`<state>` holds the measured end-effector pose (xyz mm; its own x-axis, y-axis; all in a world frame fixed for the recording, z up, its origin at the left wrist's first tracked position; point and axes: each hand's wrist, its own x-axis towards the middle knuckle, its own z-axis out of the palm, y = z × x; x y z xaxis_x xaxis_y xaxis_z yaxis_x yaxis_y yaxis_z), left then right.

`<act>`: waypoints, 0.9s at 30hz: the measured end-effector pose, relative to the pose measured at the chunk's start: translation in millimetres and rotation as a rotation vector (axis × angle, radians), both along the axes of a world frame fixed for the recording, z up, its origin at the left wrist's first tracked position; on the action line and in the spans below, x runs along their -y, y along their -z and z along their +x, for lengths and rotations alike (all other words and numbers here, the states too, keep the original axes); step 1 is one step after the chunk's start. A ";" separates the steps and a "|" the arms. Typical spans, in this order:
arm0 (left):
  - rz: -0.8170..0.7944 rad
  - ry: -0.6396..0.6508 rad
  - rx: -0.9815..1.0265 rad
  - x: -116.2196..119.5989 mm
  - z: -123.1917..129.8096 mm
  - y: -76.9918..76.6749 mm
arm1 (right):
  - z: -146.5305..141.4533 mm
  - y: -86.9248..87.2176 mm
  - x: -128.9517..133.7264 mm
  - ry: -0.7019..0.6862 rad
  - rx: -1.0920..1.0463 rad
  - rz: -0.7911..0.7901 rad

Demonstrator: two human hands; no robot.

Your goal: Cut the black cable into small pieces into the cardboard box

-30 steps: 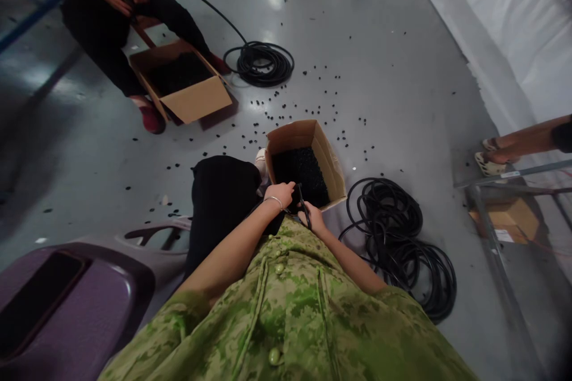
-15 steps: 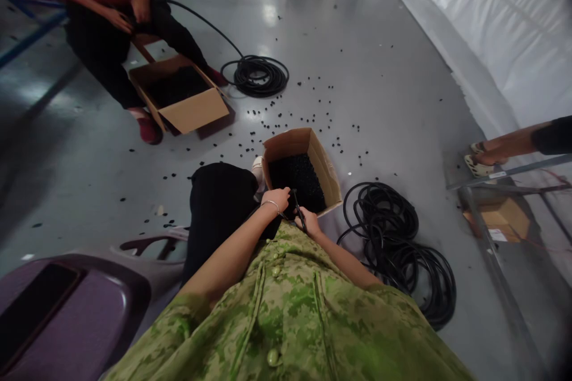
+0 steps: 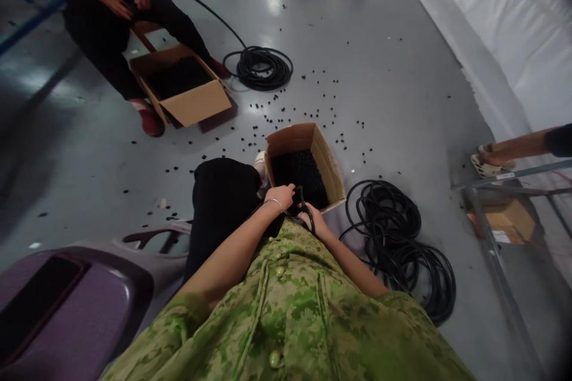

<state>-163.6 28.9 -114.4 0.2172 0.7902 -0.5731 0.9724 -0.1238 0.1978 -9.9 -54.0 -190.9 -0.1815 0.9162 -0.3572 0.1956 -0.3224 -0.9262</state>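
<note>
Over the near edge of an open cardboard box (image 3: pixel 329 164), my two hands work close together. My right hand (image 3: pixel 316 219) is closed around a dark hand tool (image 3: pixel 308 217), which looks like shears with a curved handle. Just left of it, my left hand (image 3: pixel 281 195) is closed, fingers pinched on what looks like the end of a black hose; most of that hose is hidden by the hand. Inside the box lies a heap of small black pieces (image 3: pixel 299 172). A tangled coil of black hose (image 3: pixel 388 220) rests on the floor to the right.
Another person sits at upper left behind a cardboard box (image 3: pixel 196 106), with a hose coil (image 3: pixel 263 68) beside it. Small black pieces dot the floor. A purple chair (image 3: pixel 98 297) is at lower left. A metal frame (image 3: pixel 491 244) and someone's foot (image 3: pixel 489 161) are at right.
The tool in my right hand has turned a little, and its curved handle shows more. My hands remain close together over the box edge. The whole view has shifted slightly.
</note>
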 end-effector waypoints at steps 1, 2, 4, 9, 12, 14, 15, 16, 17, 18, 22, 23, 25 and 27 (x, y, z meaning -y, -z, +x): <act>-0.004 0.004 -0.004 -0.1 -0.1 0.1 | -1.0 -0.4 -0.5 0.005 -0.007 0.000; -0.004 0.009 -0.005 0.1 -0.1 0.2 | -1.8 -0.7 -1.1 0.008 -0.013 -0.001; 0.004 0.021 -0.003 1.0 0.2 0.0 | -2.8 -1.6 -2.1 0.015 -0.023 -0.012; -0.013 0.057 -0.002 3.0 1.7 -3.7 | -3.7 -4.6 -3.1 0.018 -0.007 -0.058; -0.051 0.079 -0.003 2.2 2.0 -6.4 | -4.3 -2.2 -2.8 0.017 0.034 -0.045; -0.057 0.086 -0.004 1.5 1.7 -7.2 | -4.8 1.8 -2.6 0.025 0.061 0.003; -0.057 0.086 -0.006 1.1 1.5 -7.2 | -5.1 4.1 -2.5 0.033 0.077 0.030; -0.056 0.086 -0.009 0.9 1.4 -6.9 | -5.4 6.4 -2.5 0.041 0.092 0.055; -0.055 0.087 -0.011 0.7 1.2 -6.5 | -5.6 8.6 -2.5 0.048 0.104 0.072; -0.056 0.088 -0.014 0.5 1.2 -6.0 | -5.8 10.5 -2.5 0.051 0.113 0.081; -0.061 0.090 -0.020 0.0 2.0 -5.3 | -6.0 15.3 -2.8 0.046 0.159 0.096; -0.061 0.089 -0.021 -0.2 2.4 -5.6 | -6.0 16.0 -3.0 0.049 0.179 0.099; -0.058 0.085 -0.023 -0.5 3.1 -6.4 | -6.3 17.3 -3.3 0.058 0.216 0.109; -0.060 0.077 -0.030 -0.9 3.4 -6.9 | -6.7 18.5 -3.7 0.054 0.237 0.119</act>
